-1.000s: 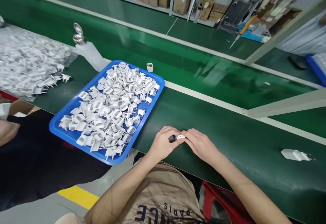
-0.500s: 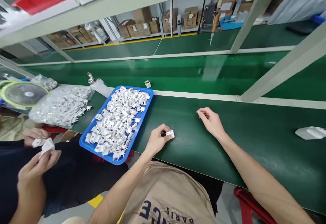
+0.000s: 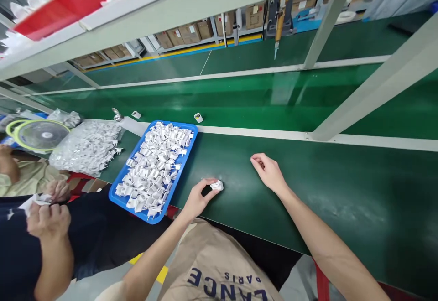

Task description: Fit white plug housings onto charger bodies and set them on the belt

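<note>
Head-worn view from just above the person's chest, facing forward and down, rolled sideways across the green conveyor table [image 3: 290, 191]; close on the left grip [image 3: 197, 199] and right grip [image 3: 268, 172], near the blue tray [image 3: 184, 164], with the beige T-shirt [image 3: 219, 264] along the lower edge and cardboard cartons [image 3: 190, 33] well beyond

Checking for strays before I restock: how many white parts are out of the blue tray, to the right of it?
White plug part in the left hand: 1
Small white square piece on the far green belt: 1
Total: 2
</note>
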`<state>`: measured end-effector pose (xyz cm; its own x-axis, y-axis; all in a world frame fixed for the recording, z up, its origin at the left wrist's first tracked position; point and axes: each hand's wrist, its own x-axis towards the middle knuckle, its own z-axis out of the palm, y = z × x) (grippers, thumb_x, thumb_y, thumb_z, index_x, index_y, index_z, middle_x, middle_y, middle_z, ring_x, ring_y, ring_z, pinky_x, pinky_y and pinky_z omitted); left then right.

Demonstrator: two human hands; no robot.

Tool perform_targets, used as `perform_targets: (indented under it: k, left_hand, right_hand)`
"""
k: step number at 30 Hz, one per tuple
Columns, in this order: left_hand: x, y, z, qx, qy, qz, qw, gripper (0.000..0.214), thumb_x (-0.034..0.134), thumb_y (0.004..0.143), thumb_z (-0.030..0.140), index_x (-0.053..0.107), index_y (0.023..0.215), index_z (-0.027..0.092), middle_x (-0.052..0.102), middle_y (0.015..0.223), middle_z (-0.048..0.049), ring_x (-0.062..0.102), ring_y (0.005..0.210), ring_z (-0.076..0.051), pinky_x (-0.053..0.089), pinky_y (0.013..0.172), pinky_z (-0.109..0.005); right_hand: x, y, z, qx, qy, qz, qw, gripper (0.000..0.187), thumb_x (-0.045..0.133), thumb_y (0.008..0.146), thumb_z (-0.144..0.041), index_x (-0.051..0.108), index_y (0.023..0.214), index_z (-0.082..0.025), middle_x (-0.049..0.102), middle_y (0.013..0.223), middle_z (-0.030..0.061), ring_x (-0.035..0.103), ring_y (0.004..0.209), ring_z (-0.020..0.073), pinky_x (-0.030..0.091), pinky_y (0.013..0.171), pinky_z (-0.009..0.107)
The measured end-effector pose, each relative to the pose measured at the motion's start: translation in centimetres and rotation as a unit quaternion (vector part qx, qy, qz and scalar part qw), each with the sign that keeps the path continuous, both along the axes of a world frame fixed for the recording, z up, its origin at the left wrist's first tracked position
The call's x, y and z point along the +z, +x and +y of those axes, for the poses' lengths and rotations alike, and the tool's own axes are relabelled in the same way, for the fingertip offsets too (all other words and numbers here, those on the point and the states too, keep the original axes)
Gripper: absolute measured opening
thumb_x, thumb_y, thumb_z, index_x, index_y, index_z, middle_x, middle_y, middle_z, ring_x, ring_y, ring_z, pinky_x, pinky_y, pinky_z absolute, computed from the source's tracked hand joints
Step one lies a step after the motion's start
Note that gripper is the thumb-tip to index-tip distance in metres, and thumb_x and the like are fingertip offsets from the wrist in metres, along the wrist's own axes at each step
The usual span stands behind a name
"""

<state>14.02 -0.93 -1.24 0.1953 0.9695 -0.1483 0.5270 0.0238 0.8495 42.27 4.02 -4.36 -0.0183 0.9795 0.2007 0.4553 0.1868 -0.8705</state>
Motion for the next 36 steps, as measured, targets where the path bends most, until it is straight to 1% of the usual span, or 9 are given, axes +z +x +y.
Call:
perform_targets:
  k: [4,8,10,14,17,19,25,28,36]
  left_hand:
    - [-1.4,0.0,-0.7,0.031,0.033,0.009,0.999,0.039,0.069,0.087,0.050,0.067,0.115,0.021,0.070,0.126,-0.0104,0.063,0.121,-0.025,0.045,0.111,-0.046]
    - [-2.0,0.5,0.0,0.021,0.000,-0.042,0.999,0.039,0.063,0.091,0.051,0.066,0.115,0.020,0.070,0.122,-0.0107,0.066,0.115,-0.024,0.050,0.106,-0.043]
    - [-1.2,0.4,0.2,-0.019,-0.034,-0.106,0.994,0.040,0.061,0.093,0.051,0.064,0.117,0.019,0.070,0.119,-0.0108,0.068,0.110,-0.023,0.056,0.099,-0.039]
    - [1.6,-0.5,0.1,-0.096,-0.096,-0.198,0.971,0.038,0.062,0.094,0.045,0.059,0.123,0.020,0.070,0.118,-0.0098,0.070,0.105,-0.021,0.060,0.091,-0.035]
    - [3.0,-1.1,-0.1,-0.138,-0.108,-0.219,0.960,0.043,0.067,0.091,0.037,0.054,0.129,0.023,0.071,0.118,-0.0083,0.070,0.108,-0.021,0.059,0.094,-0.036]
    - [3.3,-1.1,-0.3,-0.162,-0.104,-0.210,0.959,0.043,0.069,0.090,0.034,0.052,0.129,0.025,0.072,0.117,-0.0063,0.070,0.108,-0.020,0.058,0.097,-0.038]
    - [2.6,-0.5,-0.7,-0.186,-0.081,-0.181,0.962,0.038,0.068,0.091,0.035,0.057,0.126,0.025,0.072,0.120,-0.0047,0.070,0.110,-0.020,0.057,0.100,-0.037]
    - [1.7,-0.4,-0.9,-0.191,-0.072,-0.172,0.964,0.041,0.069,0.091,0.038,0.059,0.128,0.024,0.071,0.121,-0.0053,0.069,0.112,-0.021,0.057,0.099,-0.036]
    - [-0.8,-0.9,-1.0,-0.188,-0.019,-0.158,0.969,0.027,0.066,0.092,0.037,0.066,0.116,0.024,0.072,0.108,-0.0031,0.068,0.097,-0.018,0.056,0.087,-0.029]
  right_hand:
    - [0.2,-0.1,0.1,0.003,0.005,-0.004,1.000,0.031,0.045,0.101,-0.047,0.062,0.097,-0.021,0.065,0.079,0.0026,0.059,0.066,0.0156,0.045,0.062,0.029]
    - [0.9,-1.0,-0.7,0.009,0.040,-0.003,0.999,0.039,0.050,0.101,-0.046,0.055,0.071,-0.021,0.056,0.069,0.0004,0.051,0.061,0.0135,0.042,0.061,0.028]
    - [2.2,-2.0,-1.5,0.008,0.043,0.035,0.998,0.041,0.053,0.100,-0.046,0.051,0.068,-0.021,0.054,0.069,-0.0002,0.050,0.062,0.0129,0.042,0.062,0.028]
    - [6.5,-5.0,-3.6,0.083,0.000,0.089,0.993,0.024,0.054,0.100,-0.045,0.059,0.107,-0.022,0.059,0.084,0.0008,0.056,0.072,0.0129,0.048,0.066,0.026]
    - [9.1,-7.1,-4.8,0.192,-0.028,-0.021,0.981,0.021,0.056,0.100,-0.040,0.062,0.107,-0.021,0.060,0.084,0.0004,0.054,0.071,0.0117,0.045,0.064,0.024]
    - [9.7,-8.0,-5.5,0.194,-0.021,-0.089,0.977,0.017,0.057,0.100,-0.035,0.063,0.095,-0.020,0.059,0.078,-0.0008,0.052,0.067,0.0109,0.042,0.061,0.023]
    - [7.3,-8.3,-7.7,0.126,0.139,-0.160,0.969,0.003,0.055,0.100,-0.023,0.058,0.099,-0.020,0.064,0.080,0.0016,0.055,0.068,0.0135,0.046,0.064,0.026]
    - [5.7,-8.4,-8.9,0.093,0.203,-0.190,0.956,0.010,0.057,0.097,-0.016,0.057,0.105,-0.021,0.067,0.083,0.0033,0.058,0.071,0.0156,0.049,0.066,0.029]
    - [3.5,-9.8,-9.3,0.031,0.121,-0.133,0.983,0.004,0.056,0.097,-0.021,0.059,0.093,-0.021,0.065,0.076,0.0013,0.056,0.063,0.0140,0.047,0.059,0.027]
